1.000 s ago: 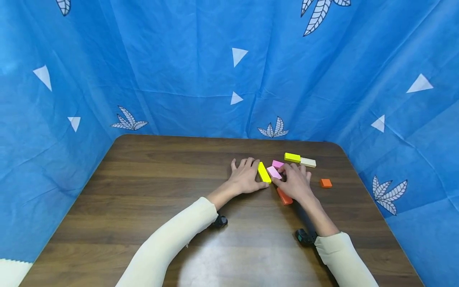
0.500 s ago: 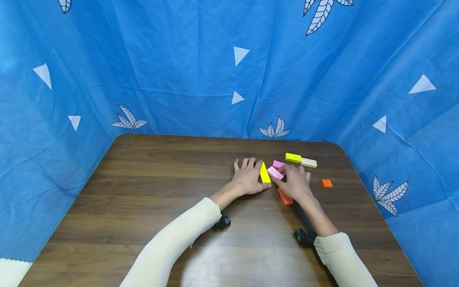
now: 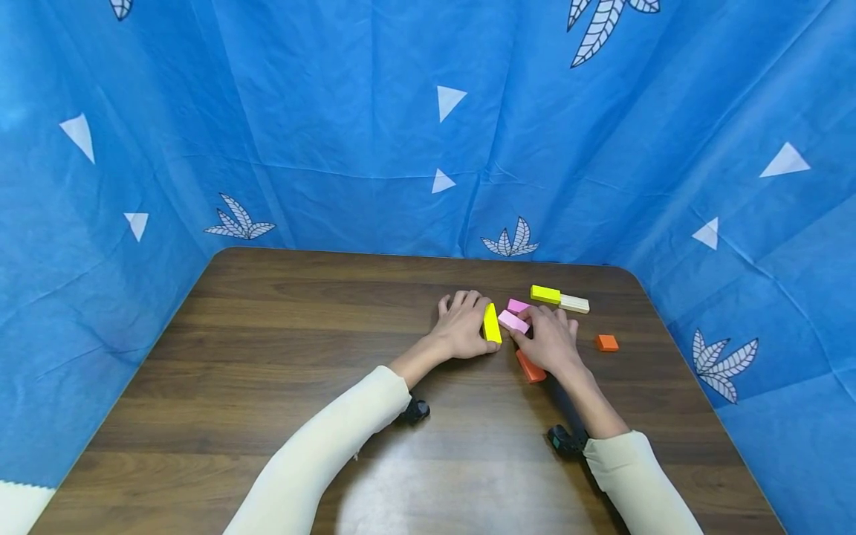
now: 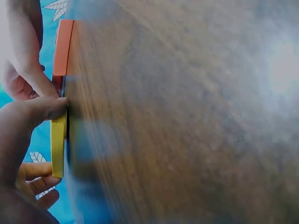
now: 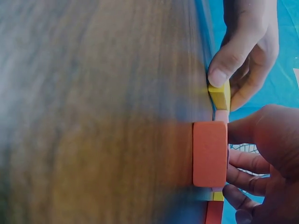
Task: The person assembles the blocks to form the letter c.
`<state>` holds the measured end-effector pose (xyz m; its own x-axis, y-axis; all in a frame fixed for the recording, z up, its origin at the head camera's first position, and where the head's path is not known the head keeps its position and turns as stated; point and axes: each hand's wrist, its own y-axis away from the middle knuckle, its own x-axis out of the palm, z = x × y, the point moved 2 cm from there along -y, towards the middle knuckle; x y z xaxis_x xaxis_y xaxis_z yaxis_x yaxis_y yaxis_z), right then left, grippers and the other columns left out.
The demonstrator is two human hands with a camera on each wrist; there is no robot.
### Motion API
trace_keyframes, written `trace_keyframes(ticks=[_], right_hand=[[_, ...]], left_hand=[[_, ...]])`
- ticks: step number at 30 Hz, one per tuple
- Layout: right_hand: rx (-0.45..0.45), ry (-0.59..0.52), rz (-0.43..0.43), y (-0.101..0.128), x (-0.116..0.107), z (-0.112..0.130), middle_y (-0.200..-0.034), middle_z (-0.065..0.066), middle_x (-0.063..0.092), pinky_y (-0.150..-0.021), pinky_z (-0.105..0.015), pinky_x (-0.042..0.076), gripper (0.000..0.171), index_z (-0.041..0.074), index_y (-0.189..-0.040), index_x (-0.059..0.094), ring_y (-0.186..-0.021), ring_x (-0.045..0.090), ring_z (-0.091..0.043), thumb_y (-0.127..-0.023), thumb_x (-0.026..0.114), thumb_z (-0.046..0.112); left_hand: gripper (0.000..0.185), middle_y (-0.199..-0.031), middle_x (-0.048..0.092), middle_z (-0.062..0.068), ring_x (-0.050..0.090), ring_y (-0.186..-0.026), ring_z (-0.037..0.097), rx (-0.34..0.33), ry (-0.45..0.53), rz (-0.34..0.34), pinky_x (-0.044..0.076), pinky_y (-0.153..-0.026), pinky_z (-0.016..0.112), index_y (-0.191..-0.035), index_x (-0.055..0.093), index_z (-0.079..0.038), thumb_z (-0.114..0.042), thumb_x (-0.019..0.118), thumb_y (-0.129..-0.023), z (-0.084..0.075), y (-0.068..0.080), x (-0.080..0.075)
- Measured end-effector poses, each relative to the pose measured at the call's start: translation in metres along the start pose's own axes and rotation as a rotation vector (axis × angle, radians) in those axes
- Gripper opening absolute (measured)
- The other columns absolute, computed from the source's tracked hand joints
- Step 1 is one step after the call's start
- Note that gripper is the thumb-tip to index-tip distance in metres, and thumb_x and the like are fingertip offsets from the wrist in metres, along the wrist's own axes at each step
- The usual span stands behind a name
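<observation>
My left hand (image 3: pixel 461 329) grips a yellow block (image 3: pixel 491 324) from the left, thumb at its near end and fingers at its far end. The left wrist view shows this yellow block (image 4: pixel 57 151) standing on its narrow side between thumb and fingers. Just to the right, thumb and forefinger of my right hand (image 3: pixel 553 343) pinch the right end of a light pink block (image 3: pixel 512 322). A darker pink block (image 3: pixel 517 305) lies right behind it, partly covered by the hand. A red block (image 3: pixel 530 367) lies below the right palm; in the right wrist view this red block (image 5: pixel 209 154) hides the right fingertips.
Behind my right hand, another yellow block (image 3: pixel 545 294) lies end to end with a cream block (image 3: pixel 574 303). A small orange block (image 3: pixel 607 342) sits to the right on the wooden table (image 3: pixel 281 334). Blue patterned cloth (image 3: pixel 334 134) encloses the table's back and sides.
The yellow block in my left hand has turned to point more straight away from me. The light pink block has swung to lie more crosswise. The other blocks have stayed in place.
</observation>
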<state>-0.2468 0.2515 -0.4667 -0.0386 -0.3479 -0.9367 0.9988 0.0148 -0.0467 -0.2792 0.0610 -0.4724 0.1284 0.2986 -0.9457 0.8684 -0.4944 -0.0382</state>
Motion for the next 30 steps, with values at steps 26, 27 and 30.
trace_keyframes(ticks=[26,27,30], right_hand=[[-0.119,-0.09,0.007,-0.005,0.005,0.02,-0.136,-0.018,0.066,-0.096,-0.059,0.033,0.032,0.012,-0.132,0.069,-0.122,0.055,-0.043,-0.1,0.075,0.018],[-0.123,-0.097,0.006,-0.006,0.005,0.023,-0.134,-0.018,0.066,-0.095,-0.058,0.033,0.032,0.012,-0.131,0.069,-0.121,0.056,-0.043,-0.1,0.075,0.018],[-0.135,-0.116,-0.002,-0.008,0.005,0.031,-0.131,-0.017,0.066,-0.094,-0.057,0.034,0.031,0.012,-0.13,0.07,-0.117,0.06,-0.043,-0.1,0.075,0.018]], left_hand=[[0.091,-0.152,0.055,0.004,0.039,-0.144,0.033,-0.027,0.225,0.019,0.026,-0.12,0.066,-0.157,0.051,-0.017,-0.055,0.086,-0.082,0.061,0.04,-0.023],[0.091,-0.153,0.055,0.004,0.039,-0.144,0.033,-0.027,0.228,0.015,0.026,-0.119,0.066,-0.157,0.052,-0.017,-0.055,0.086,-0.082,0.064,0.041,-0.024],[0.091,-0.154,0.054,0.004,0.039,-0.144,0.033,-0.033,0.229,0.002,0.026,-0.12,0.066,-0.157,0.052,-0.019,-0.056,0.086,-0.082,0.07,0.045,-0.029]])
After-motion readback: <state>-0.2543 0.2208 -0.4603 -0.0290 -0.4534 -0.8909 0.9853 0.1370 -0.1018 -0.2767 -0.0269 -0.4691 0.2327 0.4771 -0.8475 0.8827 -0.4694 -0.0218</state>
